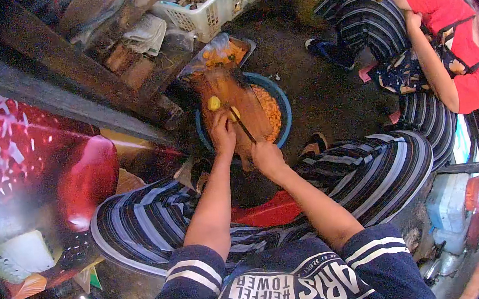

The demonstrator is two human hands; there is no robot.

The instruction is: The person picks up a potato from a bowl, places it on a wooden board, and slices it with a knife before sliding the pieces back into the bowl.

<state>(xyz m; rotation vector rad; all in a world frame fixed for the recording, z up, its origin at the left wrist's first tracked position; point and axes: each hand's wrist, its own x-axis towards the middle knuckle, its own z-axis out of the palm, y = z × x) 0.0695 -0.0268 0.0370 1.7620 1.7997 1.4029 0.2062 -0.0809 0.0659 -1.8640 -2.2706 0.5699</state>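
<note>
- Small yellow piece of food [234,114], at the centre of the frame, lies on the board beneath the knife's blade, beside the left fingertips.
- Narrow, dark-bladed knife [243,126] slants from that piece down to the right hand.
- Right hand [267,157], just below the frame's centre, is closed in a fist around the knife's handle, which the fingers mostly hide.
- Left hand [223,133], just left of it, is partly closed, fingers bent and bunched, tips at the piece; I cannot tell how firmly they press or grip it.
- Rounded, bright yellow piece [214,102] sits on the board just above the left hand, apart from it.
- Long, reddish-brown wooden board [221,83] lies across the round blue basin [287,107], which holds small orange chunks [271,110].
- Clear plastic bag [217,44] with orange contents is beyond the board's upper end.
- White lattice-sided plastic basket [218,15] stands at the upper middle.
- Another person in a red top [433,6] sits at the upper right.
</note>
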